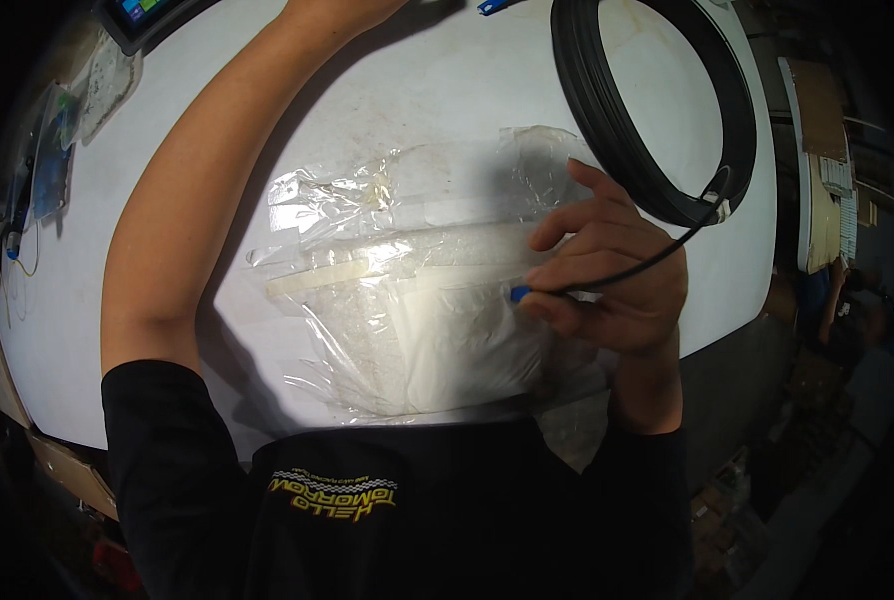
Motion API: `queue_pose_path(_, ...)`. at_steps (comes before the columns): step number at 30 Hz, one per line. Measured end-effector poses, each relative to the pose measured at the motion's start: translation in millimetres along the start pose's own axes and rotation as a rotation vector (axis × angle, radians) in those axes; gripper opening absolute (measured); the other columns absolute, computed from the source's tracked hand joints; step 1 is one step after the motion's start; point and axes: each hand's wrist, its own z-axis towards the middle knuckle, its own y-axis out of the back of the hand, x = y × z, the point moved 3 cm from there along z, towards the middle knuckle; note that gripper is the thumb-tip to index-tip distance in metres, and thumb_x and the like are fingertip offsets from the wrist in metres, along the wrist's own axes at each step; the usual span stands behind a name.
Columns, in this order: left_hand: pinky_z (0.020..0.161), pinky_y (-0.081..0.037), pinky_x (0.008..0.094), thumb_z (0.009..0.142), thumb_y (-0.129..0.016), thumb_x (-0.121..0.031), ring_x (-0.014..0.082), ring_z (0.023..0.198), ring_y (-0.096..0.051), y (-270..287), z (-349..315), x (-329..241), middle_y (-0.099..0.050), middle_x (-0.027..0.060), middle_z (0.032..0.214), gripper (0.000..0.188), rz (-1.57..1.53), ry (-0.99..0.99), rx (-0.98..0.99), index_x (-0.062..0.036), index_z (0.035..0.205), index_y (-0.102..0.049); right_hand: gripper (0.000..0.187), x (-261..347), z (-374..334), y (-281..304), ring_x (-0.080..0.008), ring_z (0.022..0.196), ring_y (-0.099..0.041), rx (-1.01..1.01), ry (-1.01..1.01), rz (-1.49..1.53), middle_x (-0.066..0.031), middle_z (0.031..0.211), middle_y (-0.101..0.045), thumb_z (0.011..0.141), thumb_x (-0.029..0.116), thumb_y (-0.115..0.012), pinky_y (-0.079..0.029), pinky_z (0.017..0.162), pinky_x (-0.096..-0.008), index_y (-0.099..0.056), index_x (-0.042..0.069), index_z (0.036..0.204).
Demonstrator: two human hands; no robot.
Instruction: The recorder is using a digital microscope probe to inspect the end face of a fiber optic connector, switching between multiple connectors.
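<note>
In the head view, the right hand (622, 265) is pinching a blue connector (519, 293) between thumb and fingertip, above a white pad (467, 345) lying under clear plastic film (337, 195) by the near edge of the white tabletop (417, 80). From the connector, a black cable (635, 268) is curving to a black cable coil (582, 90), which is resting near the tabletop's right edge. The left hand (342, 10) is reaching toward the tabletop's far side, cut off by the frame; whether it is holding anything, I cannot tell. A tablet (151, 14) is lying near the far left corner.

Black short-sleeved shirt (467, 515), yellow lettering (337, 500)
</note>
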Motion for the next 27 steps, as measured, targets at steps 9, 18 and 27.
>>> queue_pose_path(9,0.102,-0.051,0.0418,0.081,-0.072,-0.007,0.0361,0.117,-0.063,-4.7,-1.3,2.4,-0.062,0.0188,0.127,0.056,-0.025,0.005,-0.012,-0.0010,0.135,-0.059,0.021,0.2,-0.9,3.3,-0.0191,0.085,-0.076,0.016,0.007,0.008,0.0031,0.073,-0.072,0.072,0.019,-0.097,-0.047,0.116,-0.0518,-0.079,0.016,0.082)
queue_pose_path(18,0.102,-0.051,0.0426,0.081,-0.072,-0.008,0.0374,0.117,-0.063,1.4,0.1,1.4,-0.062,0.0188,0.127,0.055,0.017,-0.022,-0.014,-0.0008,0.134,-0.059,0.026,2.3,0.5,6.1,-0.0203,0.089,-0.077,0.069,0.049,0.025,0.0033,0.073,-0.073,0.068,0.023,-0.098,-0.047,0.117,-0.0520,-0.079,0.016,0.084)
queue_pose_path(27,0.102,-0.051,0.0437,0.082,-0.072,-0.008,0.0381,0.117,-0.062,-0.1,-2.3,3.3,-0.062,0.0187,0.126,0.054,0.003,-0.021,-0.025,-0.0014,0.134,-0.059,0.026,7.4,-1.6,8.3,-0.0211,0.091,-0.077,0.054,0.012,0.042,0.0045,0.073,-0.073,0.066,0.028,-0.098,-0.047,0.118,-0.0521,-0.080,0.018,0.084)
